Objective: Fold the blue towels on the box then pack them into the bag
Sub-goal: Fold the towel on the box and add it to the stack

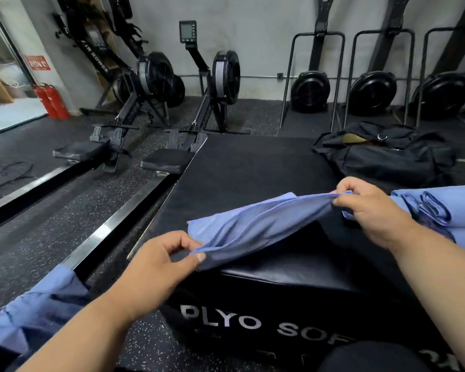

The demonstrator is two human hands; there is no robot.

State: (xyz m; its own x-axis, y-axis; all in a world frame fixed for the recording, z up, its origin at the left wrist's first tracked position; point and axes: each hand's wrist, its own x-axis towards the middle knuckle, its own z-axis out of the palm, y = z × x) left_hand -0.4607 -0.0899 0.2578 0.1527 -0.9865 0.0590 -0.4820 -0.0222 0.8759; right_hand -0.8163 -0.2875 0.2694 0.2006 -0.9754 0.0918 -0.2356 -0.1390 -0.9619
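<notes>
Blue towel [255, 224] pinched taut between left hand [156, 269] and right hand [371, 210]. Box [253, 170] lettering cut off: "PLYO SOF". Bag [387, 154] contents indiscernible.

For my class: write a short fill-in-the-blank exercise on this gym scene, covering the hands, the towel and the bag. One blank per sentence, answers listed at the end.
1. The left hand and the right hand stretch a ____ towel between them.
2. The towel hangs above a black box printed with the word ____.
3. The black bag sits at the box's far ____ corner.
4. Two red fire extinguishers stand at the far ____ of the view.

Answers: blue; PLYO; right; left
</notes>
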